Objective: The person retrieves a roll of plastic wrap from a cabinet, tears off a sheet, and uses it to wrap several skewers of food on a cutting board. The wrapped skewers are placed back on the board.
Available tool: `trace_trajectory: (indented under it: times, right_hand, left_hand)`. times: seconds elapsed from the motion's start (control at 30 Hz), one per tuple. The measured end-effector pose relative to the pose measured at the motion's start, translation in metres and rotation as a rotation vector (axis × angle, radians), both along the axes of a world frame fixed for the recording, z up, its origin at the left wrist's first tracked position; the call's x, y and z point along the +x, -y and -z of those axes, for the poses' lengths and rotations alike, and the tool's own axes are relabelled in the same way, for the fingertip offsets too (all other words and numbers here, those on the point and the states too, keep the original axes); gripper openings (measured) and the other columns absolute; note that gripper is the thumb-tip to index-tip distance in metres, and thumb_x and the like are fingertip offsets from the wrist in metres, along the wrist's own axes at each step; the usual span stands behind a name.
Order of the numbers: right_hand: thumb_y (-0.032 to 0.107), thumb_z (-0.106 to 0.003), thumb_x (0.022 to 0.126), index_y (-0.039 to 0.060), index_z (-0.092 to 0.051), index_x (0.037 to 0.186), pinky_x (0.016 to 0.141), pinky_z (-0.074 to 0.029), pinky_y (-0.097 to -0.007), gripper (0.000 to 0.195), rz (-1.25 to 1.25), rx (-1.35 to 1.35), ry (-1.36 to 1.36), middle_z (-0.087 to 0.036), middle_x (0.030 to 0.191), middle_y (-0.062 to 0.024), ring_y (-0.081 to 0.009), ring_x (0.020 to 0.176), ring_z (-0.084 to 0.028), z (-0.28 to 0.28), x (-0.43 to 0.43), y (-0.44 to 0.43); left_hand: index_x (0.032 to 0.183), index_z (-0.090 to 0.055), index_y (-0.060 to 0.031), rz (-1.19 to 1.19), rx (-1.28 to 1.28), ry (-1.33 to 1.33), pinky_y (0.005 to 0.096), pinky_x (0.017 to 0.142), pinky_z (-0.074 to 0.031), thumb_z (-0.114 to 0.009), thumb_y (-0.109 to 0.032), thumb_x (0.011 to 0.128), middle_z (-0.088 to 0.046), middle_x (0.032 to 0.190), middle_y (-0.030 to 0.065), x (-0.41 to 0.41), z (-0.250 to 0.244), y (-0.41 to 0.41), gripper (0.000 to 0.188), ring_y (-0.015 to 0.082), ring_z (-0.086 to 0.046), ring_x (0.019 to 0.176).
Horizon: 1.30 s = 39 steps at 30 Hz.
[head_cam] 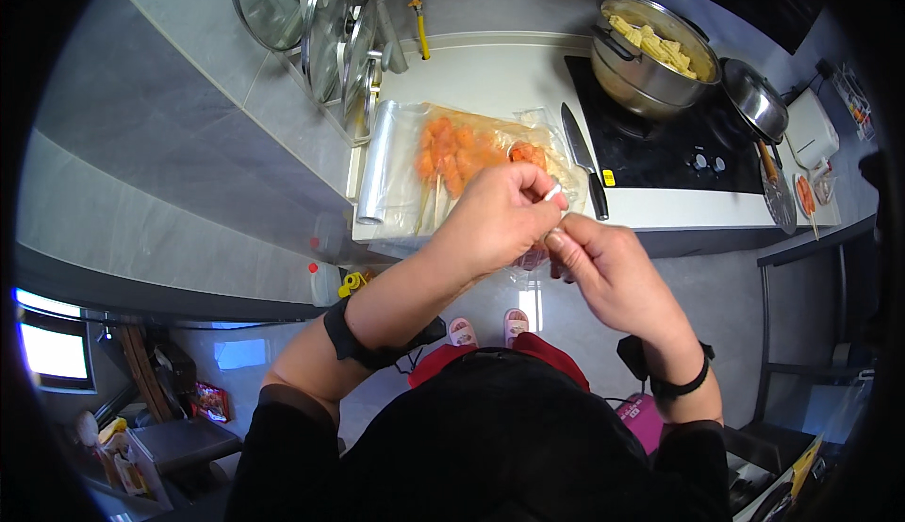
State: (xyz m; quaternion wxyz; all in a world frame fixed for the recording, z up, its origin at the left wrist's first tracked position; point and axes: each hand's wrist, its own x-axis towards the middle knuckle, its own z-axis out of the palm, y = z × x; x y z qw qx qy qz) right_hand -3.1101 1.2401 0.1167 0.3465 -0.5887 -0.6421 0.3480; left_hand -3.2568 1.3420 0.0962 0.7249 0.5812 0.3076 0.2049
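Note:
Above the counter's front edge, my left hand pinches a small white piece between thumb and forefinger; what it is cannot be made out. Touching it from the right, my right hand has its thumb and fingers pressed together on a clear plastic bag. Dark red contents show in that bag, which hangs below both hands, partly hidden by them. Just beyond, skewers of orange-red marinated meat lie under clear film on the counter. Another reddish meat piece shows past my left fingers.
A roll of cling film borders the skewers on the left. Right of them lies a black-handled kitchen knife, blade pointing away. A large steel pot of yellow food stands on the black hob. Glass lids stand racked at left.

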Motion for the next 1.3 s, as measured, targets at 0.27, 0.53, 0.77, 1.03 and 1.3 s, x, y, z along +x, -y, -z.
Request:
trace_trajectory:
  times: [0.27, 0.53, 0.77, 1.03, 1.3]
  right_hand:
    - [0.011, -0.054, 0.096, -0.0027, -0.062, 0.093, 0.060, -0.046, -0.0296, 0.017, 0.136, 0.157, -0.108, -0.061, 0.072, -0.0098, -0.0167, 0.064, -0.058, -0.001, 0.022, -0.012]
    - [0.016, -0.052, 0.100, 0.0026, -0.061, 0.095, 0.053, -0.041, -0.0174, 0.017, 0.214, 0.182, -0.308, -0.056, 0.073, 0.0026, -0.0027, 0.061, -0.049, -0.001, 0.038, -0.006]
    - [0.014, -0.061, 0.094, 0.0008, -0.060, 0.092, 0.053, -0.041, -0.0190, 0.013, 0.295, 0.277, -0.427, -0.059, 0.073, 0.0014, -0.0028, 0.061, -0.051, -0.010, 0.044, -0.009]
    - [0.011, -0.067, 0.089, 0.0003, -0.066, 0.092, 0.063, -0.044, -0.0191, 0.011, 0.178, 0.274, -0.441, -0.064, 0.081, 0.0004, -0.0036, 0.068, -0.054, -0.014, 0.059, -0.032]
    - [0.008, -0.067, 0.088, 0.0002, -0.069, 0.090, 0.066, -0.043, -0.0210, 0.009, 0.034, 0.228, -0.496, -0.061, 0.086, -0.0015, -0.0069, 0.074, -0.054, -0.004, 0.069, -0.060]
  left_hand:
    - [0.083, -0.061, -0.0022, -0.297, 1.429, -0.120, 0.0351, 0.063, -0.049, -0.060, -0.001, 0.079, -0.056, 0.084, 0.0113, 0.027, -0.026, 0.001, 0.004, 0.0246, -0.059, 0.071]
    - [0.097, -0.061, 0.0000, -0.356, 1.062, 0.186, 0.0287, 0.064, -0.052, -0.057, 0.004, 0.086, -0.060, 0.092, 0.0097, 0.047, -0.002, 0.005, 0.012, 0.0193, -0.062, 0.072]
    - [0.099, -0.062, 0.0027, -0.243, 0.842, 0.296, 0.0214, 0.063, -0.051, -0.054, 0.003, 0.092, -0.061, 0.092, 0.0063, 0.049, -0.007, 0.004, 0.010, 0.0091, -0.060, 0.070]
    - [0.096, -0.066, 0.0030, -0.088, 0.209, 0.317, 0.0199, 0.057, -0.046, -0.061, -0.007, 0.092, -0.064, 0.081, 0.0025, 0.045, -0.007, -0.010, 0.011, 0.0054, -0.057, 0.062]
    - [0.096, -0.065, 0.0051, 0.004, 0.103, 0.201, 0.0212, 0.057, -0.048, -0.065, -0.010, 0.090, -0.065, 0.081, 0.0038, 0.042, -0.016, -0.016, 0.017, 0.0068, -0.058, 0.062]
